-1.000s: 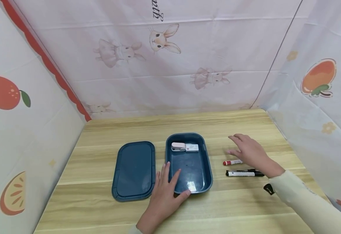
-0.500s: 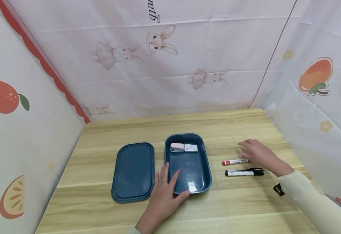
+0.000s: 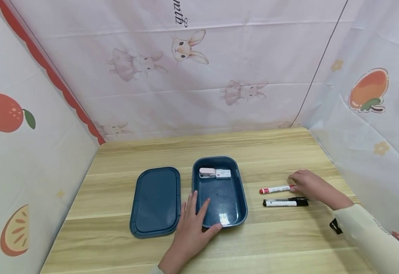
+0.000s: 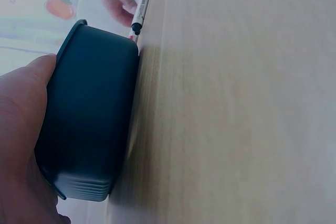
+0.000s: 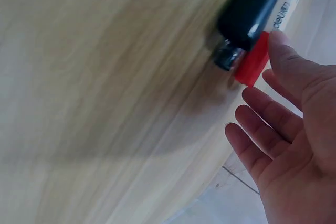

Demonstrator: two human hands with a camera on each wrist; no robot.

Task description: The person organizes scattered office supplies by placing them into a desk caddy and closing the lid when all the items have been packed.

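Observation:
My left hand [image 3: 193, 230] spreads over the near-left corner of a dark blue plastic box [image 3: 244, 194], fingers straight and thumb at the near rim. In the left wrist view the thumb lies by the rim of the box [image 4: 94, 103]. A small pink stapler [image 3: 208, 173] and a small white box [image 3: 223, 174] lie at its far end. My right hand [image 3: 310, 186] pinches the red cap end of a white marker [image 3: 275, 189] between thumb and index finger; the other fingers hang loosely curled in the right wrist view. A black-capped marker [image 3: 281, 203] lies just nearer.
A dark blue lid [image 3: 156, 201] lies flat to the left of the box. Behind the black-capped marker lies a slim black pen [image 3: 299, 198]. A black clip-like thing [image 3: 335, 226] shows beside the right sleeve. Printed cloth walls [image 3: 192, 95] enclose the wooden table [image 3: 144, 152] at back and sides.
My right hand has moved right and down from above the markers to the red marker's right end, and its fingers have closed there. The left hand has stayed on the box.

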